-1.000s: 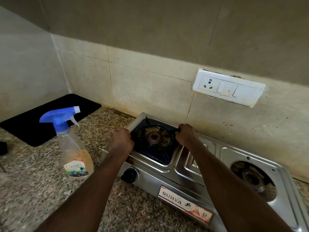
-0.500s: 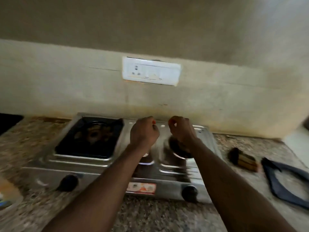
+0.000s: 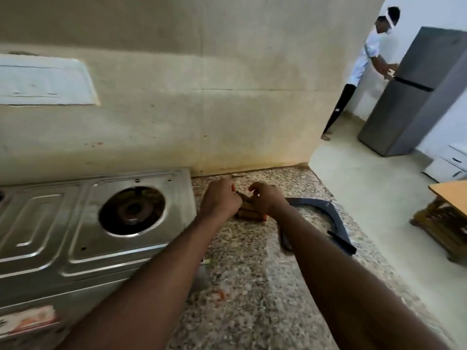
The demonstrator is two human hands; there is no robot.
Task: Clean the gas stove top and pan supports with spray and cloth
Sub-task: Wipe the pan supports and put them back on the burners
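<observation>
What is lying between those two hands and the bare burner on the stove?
Nothing visible. Both the left hand and right hand sit on the counter just right of the stove, whose burner lies uncovered.

Dim, warm light fills the near kitchen; the far right room is brighter. Motion blur smears the wall plate (image 3: 45, 80) at left and the whole frame. Soft glare streaks the stove top (image 3: 63, 238). Edges bow outward.

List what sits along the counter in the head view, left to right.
Stove → open burner → left hand → right hand → dark pan support lying flat on the counter → wooden table on the floor.
</observation>
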